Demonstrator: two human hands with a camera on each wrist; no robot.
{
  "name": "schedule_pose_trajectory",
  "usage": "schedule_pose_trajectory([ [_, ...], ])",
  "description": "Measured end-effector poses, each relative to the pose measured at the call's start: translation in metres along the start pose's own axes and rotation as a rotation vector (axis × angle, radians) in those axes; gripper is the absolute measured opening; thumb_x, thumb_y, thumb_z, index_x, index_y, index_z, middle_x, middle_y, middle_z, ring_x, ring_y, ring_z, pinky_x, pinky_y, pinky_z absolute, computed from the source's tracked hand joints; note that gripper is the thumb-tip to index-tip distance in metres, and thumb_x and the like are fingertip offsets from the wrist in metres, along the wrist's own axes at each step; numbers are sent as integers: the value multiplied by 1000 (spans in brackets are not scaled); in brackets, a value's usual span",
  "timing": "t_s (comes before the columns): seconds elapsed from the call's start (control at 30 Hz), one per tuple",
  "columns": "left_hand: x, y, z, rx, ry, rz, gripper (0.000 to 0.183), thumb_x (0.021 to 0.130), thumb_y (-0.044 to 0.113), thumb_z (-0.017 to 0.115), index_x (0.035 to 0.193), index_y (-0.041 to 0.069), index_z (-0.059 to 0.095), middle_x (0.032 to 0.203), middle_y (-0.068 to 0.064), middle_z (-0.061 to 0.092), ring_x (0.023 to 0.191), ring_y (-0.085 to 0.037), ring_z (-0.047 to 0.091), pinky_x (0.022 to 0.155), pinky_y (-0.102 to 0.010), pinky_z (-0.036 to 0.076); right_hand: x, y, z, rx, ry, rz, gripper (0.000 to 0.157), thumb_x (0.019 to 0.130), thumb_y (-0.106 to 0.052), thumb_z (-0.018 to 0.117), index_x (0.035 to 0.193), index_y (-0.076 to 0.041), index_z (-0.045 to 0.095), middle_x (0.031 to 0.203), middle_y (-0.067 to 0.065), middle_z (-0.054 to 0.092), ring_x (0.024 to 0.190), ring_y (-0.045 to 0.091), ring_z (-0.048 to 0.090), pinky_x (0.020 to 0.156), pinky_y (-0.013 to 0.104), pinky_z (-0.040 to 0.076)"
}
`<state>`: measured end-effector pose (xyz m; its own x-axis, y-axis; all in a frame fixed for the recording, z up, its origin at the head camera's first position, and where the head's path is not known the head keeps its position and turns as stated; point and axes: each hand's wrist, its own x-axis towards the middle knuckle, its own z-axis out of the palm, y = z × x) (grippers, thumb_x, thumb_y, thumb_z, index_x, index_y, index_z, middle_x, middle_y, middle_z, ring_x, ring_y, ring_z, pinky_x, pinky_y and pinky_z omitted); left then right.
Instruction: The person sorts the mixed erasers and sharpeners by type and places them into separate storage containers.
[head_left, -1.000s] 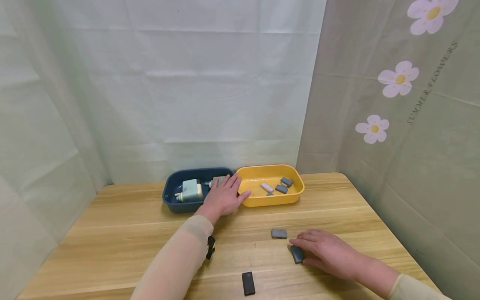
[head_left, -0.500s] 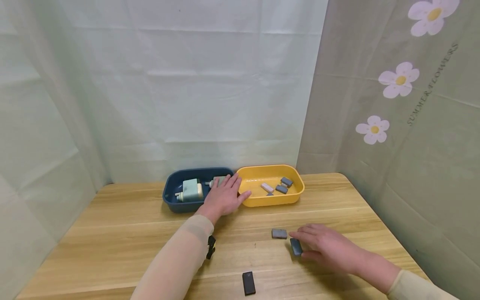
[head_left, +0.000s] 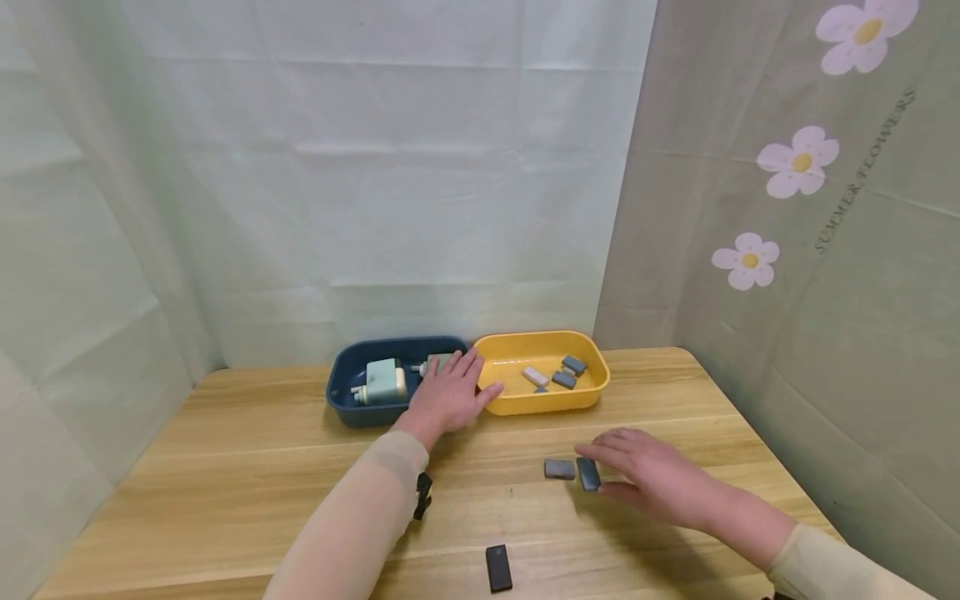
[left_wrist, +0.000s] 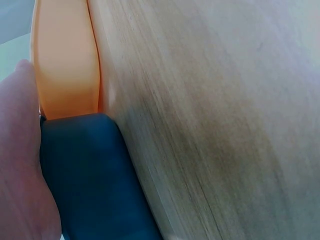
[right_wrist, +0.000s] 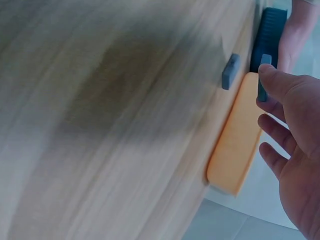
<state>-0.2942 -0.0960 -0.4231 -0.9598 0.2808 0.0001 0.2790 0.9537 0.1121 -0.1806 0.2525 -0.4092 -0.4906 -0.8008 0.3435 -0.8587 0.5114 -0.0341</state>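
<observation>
My right hand [head_left: 648, 479] pinches a small dark blue-grey rectangular block [head_left: 588, 474] between thumb and forefinger, above the table. In the right wrist view the same block [right_wrist: 264, 77] stands on edge at the thumb tip, other fingers loosely bent. A grey block [head_left: 559, 469] lies just left of it on the table. My left hand [head_left: 448, 396] rests with spread fingers where the navy bin [head_left: 341, 400] and yellow bin [head_left: 540, 403] meet. Several small blocks, grey ones and a pale pink one [head_left: 535, 377], lie in the yellow bin.
The navy bin holds a light blue bottle-like item [head_left: 384, 382] with a nozzle and a similar grey one [head_left: 437, 363], partly hidden by my left hand. A black block [head_left: 498, 568] lies near the table's front. Cloth screens [head_left: 420, 208] stand behind and at the sides.
My right hand has lifted the dark block off the table and carried it forward, close to the grey block. My left hand and the bins have stayed in place.
</observation>
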Motion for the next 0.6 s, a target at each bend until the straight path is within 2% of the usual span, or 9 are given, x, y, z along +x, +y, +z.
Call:
schedule_pose_trajectory([
  [0.23, -1, 0, 0, 4, 5, -1, 91, 111, 77, 24, 177, 14, 26, 185, -4, 16, 170, -33, 15, 135, -60, 4, 12, 8, -9, -28, -8, 60, 60, 92, -17, 93, 147, -11, 71, 127, -1, 76, 117, 23, 73, 99, 51, 61],
  [0.6, 0, 0, 1, 7, 13, 6, 91, 111, 76, 26, 177, 13, 27, 185, -5, 17, 169, -33, 16, 135, -60, 4, 30, 18, -17, -51, 8, 133, 59, 91, -19, 94, 145, -12, 71, 125, 0, 76, 116, 24, 73, 99, 50, 61],
])
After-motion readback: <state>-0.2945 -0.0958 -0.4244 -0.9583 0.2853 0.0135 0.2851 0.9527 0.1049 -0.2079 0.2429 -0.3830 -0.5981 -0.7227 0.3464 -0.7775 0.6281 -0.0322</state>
